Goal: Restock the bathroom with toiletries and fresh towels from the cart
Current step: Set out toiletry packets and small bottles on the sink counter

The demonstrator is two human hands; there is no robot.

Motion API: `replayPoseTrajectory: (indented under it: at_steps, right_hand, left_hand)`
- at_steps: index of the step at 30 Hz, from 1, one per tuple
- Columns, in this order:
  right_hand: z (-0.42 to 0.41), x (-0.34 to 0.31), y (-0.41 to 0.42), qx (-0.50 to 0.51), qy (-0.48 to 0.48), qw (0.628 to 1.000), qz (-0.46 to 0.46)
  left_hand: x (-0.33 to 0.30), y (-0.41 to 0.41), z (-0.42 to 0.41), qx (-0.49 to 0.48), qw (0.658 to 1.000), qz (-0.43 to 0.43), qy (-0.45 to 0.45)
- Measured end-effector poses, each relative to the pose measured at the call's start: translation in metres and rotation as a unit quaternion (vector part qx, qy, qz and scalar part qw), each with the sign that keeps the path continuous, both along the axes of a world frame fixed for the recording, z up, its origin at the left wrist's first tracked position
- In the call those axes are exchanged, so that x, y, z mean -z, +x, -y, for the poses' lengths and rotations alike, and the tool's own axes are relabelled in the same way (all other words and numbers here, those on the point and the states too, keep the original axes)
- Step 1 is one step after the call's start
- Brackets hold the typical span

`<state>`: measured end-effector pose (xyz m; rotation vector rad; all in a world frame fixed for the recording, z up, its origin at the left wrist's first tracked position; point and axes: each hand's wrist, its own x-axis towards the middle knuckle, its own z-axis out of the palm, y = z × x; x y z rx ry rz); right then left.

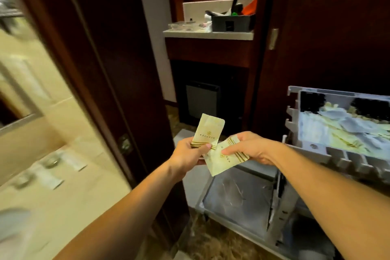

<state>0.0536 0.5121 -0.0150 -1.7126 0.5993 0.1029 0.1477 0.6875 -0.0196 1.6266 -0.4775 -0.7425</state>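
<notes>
My left hand (191, 151) pinches a pale yellow toiletry packet (209, 129) with gold stripes, held upright. My right hand (251, 148) pinches a second packet (223, 160) of the same kind, tilted and touching the first one's lower edge. Both hands meet in mid-air in front of the grey cart (238, 200). On top of the cart at the right, a grey plastic tray (295, 112) holds several more yellow and white packets (346, 131).
A dark wooden door (118, 69) stands open on the left, with the cream bathroom counter (63, 186) beyond it. Ahead is a minibar cabinet with a stone top (209, 34) carrying a black caddy (232, 22) and glasses. The cart's lower shelf lies below my hands.
</notes>
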Motion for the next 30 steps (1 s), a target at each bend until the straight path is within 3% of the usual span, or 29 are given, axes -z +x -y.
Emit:
replayPoseTrajectory:
  at_steps: [4, 8, 15, 25, 30]
  right_hand:
    - [-0.058, 0.007, 0.021, 0.035, -0.03, 0.999, 0.027]
    - [-0.118, 0.015, 0.035, 0.034, 0.059, 0.996, 0.054]
    - [-0.229, 0.007, 0.043, -0.088, 0.188, 0.976, 0.066]
    - [-0.373, 0.006, 0.051, -0.128, 0.202, 0.968, 0.074]
    - [-0.422, 0.007, 0.068, -0.172, 0.203, 0.962, 0.057]
  left_hand:
    - [0.007, 0.009, -0.067, -0.096, 0.993, 0.07, 0.014]
    - [0.014, 0.013, -0.139, -0.168, 0.984, 0.057, -0.001]
    - [0.009, -0.004, -0.26, -0.193, 0.979, -0.023, -0.054]
    - [0.009, -0.031, -0.4, -0.204, 0.972, -0.071, -0.094]
    - [0.014, -0.029, -0.454, -0.222, 0.972, -0.055, -0.063]
